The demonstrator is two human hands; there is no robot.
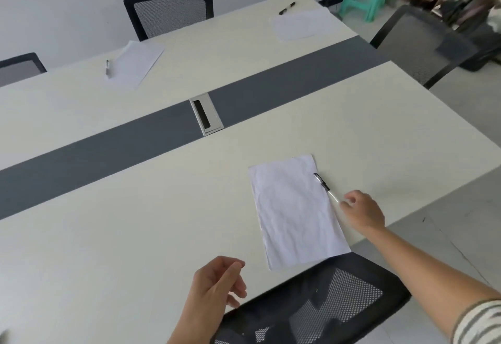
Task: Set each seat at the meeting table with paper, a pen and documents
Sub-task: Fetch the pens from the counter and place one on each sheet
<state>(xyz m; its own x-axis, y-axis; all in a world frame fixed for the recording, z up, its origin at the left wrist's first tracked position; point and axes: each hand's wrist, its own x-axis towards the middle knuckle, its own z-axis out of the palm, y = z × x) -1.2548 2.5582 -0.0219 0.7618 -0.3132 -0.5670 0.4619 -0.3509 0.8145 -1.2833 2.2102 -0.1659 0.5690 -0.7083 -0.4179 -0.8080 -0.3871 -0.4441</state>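
Four chairs (311,303); left hand (217,286), right hand (364,213); three papers (295,213), three pens (324,185).

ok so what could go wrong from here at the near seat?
1. The right hand is at the end of the near pen, which lies across the near paper's right edge. A careless pull-back could drag the pen or skew the sheet.
2. The paper's lower corner reaches the edge of the table, right above the chair back. Moving the chair might knock the sheet off.
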